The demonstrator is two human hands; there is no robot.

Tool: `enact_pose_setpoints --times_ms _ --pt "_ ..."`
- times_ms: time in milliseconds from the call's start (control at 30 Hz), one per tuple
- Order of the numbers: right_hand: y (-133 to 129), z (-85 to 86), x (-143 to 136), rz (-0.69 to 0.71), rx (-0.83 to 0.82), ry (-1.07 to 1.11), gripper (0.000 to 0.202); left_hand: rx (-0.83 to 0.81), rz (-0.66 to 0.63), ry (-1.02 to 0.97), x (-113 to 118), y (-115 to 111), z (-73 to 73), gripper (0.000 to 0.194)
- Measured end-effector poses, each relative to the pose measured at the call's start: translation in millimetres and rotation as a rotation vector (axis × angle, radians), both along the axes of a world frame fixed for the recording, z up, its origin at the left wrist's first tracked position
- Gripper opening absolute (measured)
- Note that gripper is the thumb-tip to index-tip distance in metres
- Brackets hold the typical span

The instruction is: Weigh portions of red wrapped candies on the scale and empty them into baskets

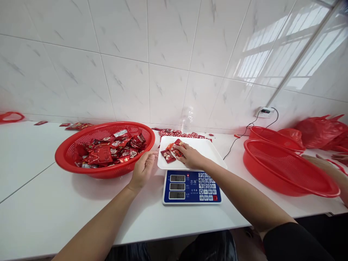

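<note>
Small, flat, glossy red packets (168, 156) lie on the white rectangular tray (210, 150) of a blue-panelled scale (193, 187). Probably light, pliable, slippery; edges look the best hold. Right hand (187, 155): fingers curved down over packets, grip unclear. Left hand (144, 167): half-spread, apparently holding nothing. Round red perforated plastic basket (62, 159), packet-filled, crowds it from the left.

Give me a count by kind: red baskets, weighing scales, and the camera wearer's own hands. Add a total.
Red baskets: 3 (left, front right, back right)
Weighing scale: 1
Wearer's hands: 2 (left hand, right hand)
Total: 6
</note>
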State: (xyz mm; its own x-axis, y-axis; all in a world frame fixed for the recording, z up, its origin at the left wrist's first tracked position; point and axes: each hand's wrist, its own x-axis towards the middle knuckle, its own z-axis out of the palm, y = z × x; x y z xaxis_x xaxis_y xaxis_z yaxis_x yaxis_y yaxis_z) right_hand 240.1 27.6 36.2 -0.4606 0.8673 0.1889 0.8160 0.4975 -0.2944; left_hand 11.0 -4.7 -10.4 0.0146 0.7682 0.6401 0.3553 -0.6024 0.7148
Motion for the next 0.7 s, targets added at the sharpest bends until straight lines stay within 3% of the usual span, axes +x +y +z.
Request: enact_pose_setpoints --times_ms 200,333,467,533,700 --pt "9 -8.2 16 -0.040 0.181 0.149 0.029 -0.007 0.001 0.017 0 1 0.6 0.030" --pt "20 5.6 51 -0.148 0.262 0.233 0.032 0.004 0.008 -0.023 0 1 2.6 0.029" --pt "19 25.0 127 -0.348 0.331 0.259 0.034 0.000 0.013 -0.027 1 0 3.4 0.030" --pt "10 28.8 175 -0.585 0.363 0.160 0.032 -0.004 0.017 -0.016 0 0 2.6 0.030" --pt "-30 18.4 277 -0.853 0.384 0.091 0.036 -0.005 0.004 -0.001 1 0 0.6 0.028"
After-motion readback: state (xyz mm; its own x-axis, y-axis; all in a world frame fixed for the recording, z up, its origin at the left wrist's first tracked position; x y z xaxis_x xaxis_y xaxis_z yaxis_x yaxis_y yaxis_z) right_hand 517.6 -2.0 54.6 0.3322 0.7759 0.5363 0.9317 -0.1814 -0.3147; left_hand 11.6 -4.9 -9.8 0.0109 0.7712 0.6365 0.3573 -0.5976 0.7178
